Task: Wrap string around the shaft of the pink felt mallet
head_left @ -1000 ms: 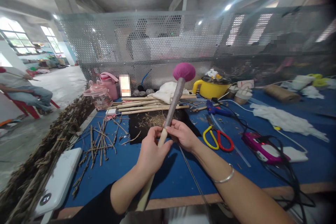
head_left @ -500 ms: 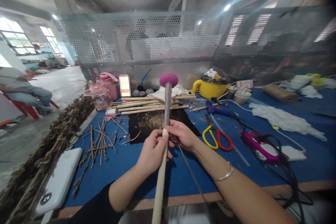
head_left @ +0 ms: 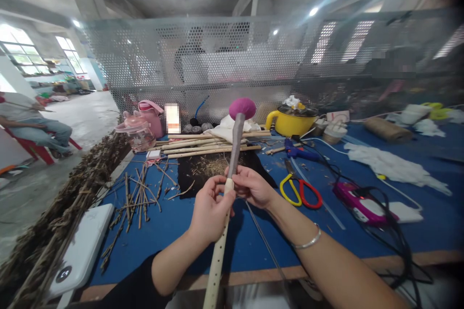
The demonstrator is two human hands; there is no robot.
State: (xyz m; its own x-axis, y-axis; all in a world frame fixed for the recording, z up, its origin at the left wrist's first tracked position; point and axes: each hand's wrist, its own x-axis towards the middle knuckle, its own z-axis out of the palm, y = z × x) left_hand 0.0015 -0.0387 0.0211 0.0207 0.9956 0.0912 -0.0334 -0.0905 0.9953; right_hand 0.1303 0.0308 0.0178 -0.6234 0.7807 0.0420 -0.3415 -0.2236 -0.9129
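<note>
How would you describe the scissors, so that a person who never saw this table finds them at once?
Start at the blue table and find the right hand pinching the pink-headed stick. Just right of that hand lie the scissors, flat, near the blue glue gun. Only they have two loop handles, one yellow and one red.

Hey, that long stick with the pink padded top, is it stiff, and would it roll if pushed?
Probably stiff: the stick runs straight though the left hand and right hand grip only its middle. Its round shaft should roll, but the wider pink head would likely swing it in an arc. Possibly top-heavy.
</note>
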